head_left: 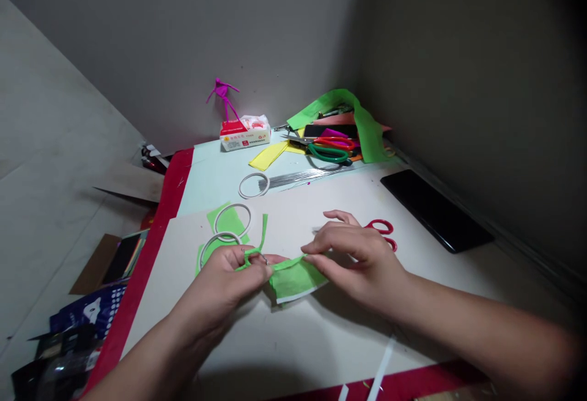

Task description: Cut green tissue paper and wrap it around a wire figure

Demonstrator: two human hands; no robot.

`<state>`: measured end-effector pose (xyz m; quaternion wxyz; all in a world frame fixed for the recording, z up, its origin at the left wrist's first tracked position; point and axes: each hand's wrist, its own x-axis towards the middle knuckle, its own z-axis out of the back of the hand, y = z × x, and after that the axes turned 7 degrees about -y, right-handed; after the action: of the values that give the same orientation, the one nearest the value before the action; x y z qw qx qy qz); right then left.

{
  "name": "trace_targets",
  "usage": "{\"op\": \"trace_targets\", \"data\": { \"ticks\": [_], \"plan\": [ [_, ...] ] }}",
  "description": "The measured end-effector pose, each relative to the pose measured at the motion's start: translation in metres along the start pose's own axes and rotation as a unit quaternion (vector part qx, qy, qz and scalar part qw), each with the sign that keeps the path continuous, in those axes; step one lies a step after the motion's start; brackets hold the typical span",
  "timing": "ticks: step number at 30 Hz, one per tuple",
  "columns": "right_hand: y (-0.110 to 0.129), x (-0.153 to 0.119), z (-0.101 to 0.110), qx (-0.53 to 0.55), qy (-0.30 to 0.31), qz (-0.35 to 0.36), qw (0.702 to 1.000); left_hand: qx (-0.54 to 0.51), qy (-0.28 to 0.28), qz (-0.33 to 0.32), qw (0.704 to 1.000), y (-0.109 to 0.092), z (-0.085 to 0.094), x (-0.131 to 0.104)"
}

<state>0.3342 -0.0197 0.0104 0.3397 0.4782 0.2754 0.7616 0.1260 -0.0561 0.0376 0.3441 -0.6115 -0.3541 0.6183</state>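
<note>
A strip of green crepe paper (298, 280) with a white lower edge stretches between my two hands above the table. My left hand (229, 279) is closed, its thumb pressing the strip's left end together with a thin green-wrapped piece (263, 233) that sticks up. A bit of twisted wire seems to show by the thumb. At the strip's top right edge, my right hand (362, 257) pinches the paper between thumb and index finger. Red-handled scissors (380, 224) lie behind my right hand, their blades mostly hidden.
White tape rings (233, 206) rest on green paper pieces left of centre. Farther back are wires (298, 177), a tissue pack (247, 135), a pink figure (222, 91), yellow paper (269, 155) and green-handled scissors (328, 154). A black phone (433, 208) lies right, near the wall.
</note>
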Motion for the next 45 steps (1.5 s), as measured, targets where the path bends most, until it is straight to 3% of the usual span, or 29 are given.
{"op": "trace_targets", "data": {
  "ticks": [3,7,18,25,28,31,34,37,40,42,45],
  "plan": [
    [0.004,0.006,0.005,0.037,0.069,-0.025,0.997,0.04,-0.008,0.0,0.999,-0.003,-0.002,-0.003],
    [0.012,0.007,0.006,0.079,0.12,-0.004,0.99,0.043,-0.013,-0.012,0.999,-0.003,-0.006,-0.003],
    [0.006,0.001,-0.002,0.037,0.103,-0.123,0.986,0.032,-0.006,0.0,0.999,0.002,-0.013,-0.001],
    [0.002,-0.001,-0.004,0.011,0.027,0.003,1.0,0.018,-0.023,-0.004,1.0,0.001,-0.013,0.001],
    [0.0,0.001,-0.004,0.07,0.038,-0.084,0.993,-0.008,-0.033,-0.005,0.999,0.003,-0.009,0.0],
    [0.0,0.005,-0.002,0.178,0.083,-0.218,0.956,-0.043,-0.05,-0.008,0.998,0.005,-0.006,0.0],
    [0.001,0.008,0.002,0.255,0.108,-0.257,0.926,-0.076,-0.037,-0.003,0.996,0.005,-0.006,-0.001],
    [-0.001,0.01,0.008,0.22,0.084,-0.182,0.955,-0.102,-0.015,-0.002,0.995,0.003,-0.005,0.0],
    [-0.012,0.014,0.014,0.114,0.066,0.003,0.991,-0.117,0.003,-0.007,0.993,0.001,-0.003,0.002],
    [-0.023,0.016,0.016,0.021,0.075,0.117,0.99,-0.123,0.01,-0.01,0.992,0.0,-0.002,0.004],
    [-0.034,0.019,0.017,-0.093,0.083,0.2,0.972,-0.122,0.013,-0.01,0.992,0.0,-0.001,0.006]
  ]
}}
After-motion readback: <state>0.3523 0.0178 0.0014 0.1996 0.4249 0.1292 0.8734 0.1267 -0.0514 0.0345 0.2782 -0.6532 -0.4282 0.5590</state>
